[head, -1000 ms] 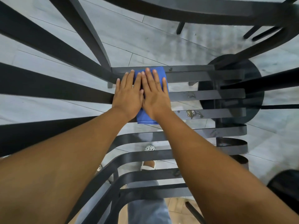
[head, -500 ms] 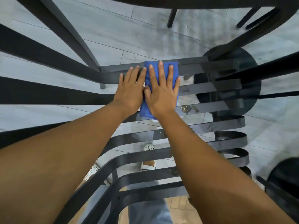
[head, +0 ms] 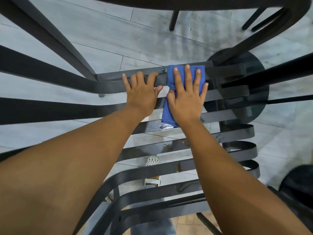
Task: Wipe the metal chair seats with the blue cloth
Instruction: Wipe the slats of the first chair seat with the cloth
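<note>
A dark metal chair seat [head: 225,114] made of flat slats fills the middle of the head view. The folded blue cloth [head: 166,114] lies across its far slats. My right hand [head: 186,97] presses flat on the cloth with its fingers spread and straight. My left hand [head: 141,92] rests beside the cloth on the bare slats, its fingertips bent over the far slat and off the cloth. A wet sheen shows on the slat just below the cloth.
Curved dark slats of the chair back [head: 42,106] sweep in from the left. A round black table base [head: 245,85] stands under the seat's right side. Other chair legs [head: 173,21] stand on the grey tiled floor beyond. My sandalled foot [head: 152,170] shows through the slats.
The cloth and my right hand have slid to the right along the far slats. My left hand has come off the cloth and now rests on bare metal.
</note>
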The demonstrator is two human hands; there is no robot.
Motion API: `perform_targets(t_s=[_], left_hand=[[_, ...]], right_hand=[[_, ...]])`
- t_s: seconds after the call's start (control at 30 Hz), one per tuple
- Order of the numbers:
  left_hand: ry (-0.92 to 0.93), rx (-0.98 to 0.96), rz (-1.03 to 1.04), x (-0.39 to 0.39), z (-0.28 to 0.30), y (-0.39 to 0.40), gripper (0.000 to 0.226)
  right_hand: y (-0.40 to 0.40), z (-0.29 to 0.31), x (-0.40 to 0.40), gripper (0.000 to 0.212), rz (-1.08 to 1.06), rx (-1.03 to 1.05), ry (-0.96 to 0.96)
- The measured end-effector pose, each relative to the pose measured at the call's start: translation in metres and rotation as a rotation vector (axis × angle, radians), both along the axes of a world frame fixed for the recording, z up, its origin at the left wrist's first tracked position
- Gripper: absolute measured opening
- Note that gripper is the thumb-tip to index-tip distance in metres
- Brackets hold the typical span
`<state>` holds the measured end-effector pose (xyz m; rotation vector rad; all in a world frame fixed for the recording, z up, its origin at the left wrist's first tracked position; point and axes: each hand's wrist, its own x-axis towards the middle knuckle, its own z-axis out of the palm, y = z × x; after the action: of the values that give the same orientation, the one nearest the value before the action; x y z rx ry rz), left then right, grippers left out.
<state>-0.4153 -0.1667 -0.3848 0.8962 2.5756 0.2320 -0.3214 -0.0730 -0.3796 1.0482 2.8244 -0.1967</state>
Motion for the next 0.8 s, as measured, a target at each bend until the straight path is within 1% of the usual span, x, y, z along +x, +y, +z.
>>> perform_targets(t_s=[0.07,0.17,0.2,0.27,0.37,0.47,0.57,0.63,0.7,0.73,0.77,0.8], left_hand=[[0.033,-0.003,-0.006,-0.001,-0.003,0.000,0.047],[0.041,0.005,-0.016,0.000,-0.004,0.001,0.053],[0.048,0.007,-0.019,0.000,-0.004,0.001,0.056],[0.074,0.034,-0.011,0.001,-0.007,0.000,0.059],[0.095,0.070,-0.002,0.001,-0.011,-0.001,0.056],[0.103,0.069,-0.014,0.000,-0.011,-0.003,0.053],[0.068,0.051,-0.011,-0.001,-0.010,-0.002,0.046],[0.065,0.045,-0.007,0.000,-0.010,-0.002,0.045],[0.066,0.032,-0.005,0.001,-0.011,-0.001,0.046],[0.068,0.030,-0.003,0.002,-0.011,0.000,0.047],[0.072,0.032,0.002,0.002,-0.012,0.000,0.048],[0.076,0.038,0.007,0.002,-0.012,0.000,0.049]], right_hand=[[0.012,0.000,0.004,0.061,-0.091,0.014,0.010],[0.003,0.000,-0.007,0.060,-0.220,0.014,0.003],[-0.003,0.000,-0.012,0.060,-0.219,0.010,-0.002],[-0.011,-0.001,-0.015,0.059,-0.131,-0.002,-0.027],[-0.004,-0.002,-0.005,0.057,0.005,0.005,-0.014],[0.019,-0.001,0.007,0.058,0.008,0.006,-0.017],[0.051,0.004,0.018,0.061,-0.114,0.013,-0.044],[0.064,0.006,0.017,0.063,-0.272,-0.003,-0.055],[0.056,0.006,0.006,0.064,-0.419,-0.003,-0.051],[0.046,0.005,-0.001,0.064,-0.446,-0.001,-0.048],[0.035,0.005,-0.007,0.064,-0.424,0.004,-0.047],[0.023,0.003,-0.010,0.064,-0.358,0.013,-0.045]])
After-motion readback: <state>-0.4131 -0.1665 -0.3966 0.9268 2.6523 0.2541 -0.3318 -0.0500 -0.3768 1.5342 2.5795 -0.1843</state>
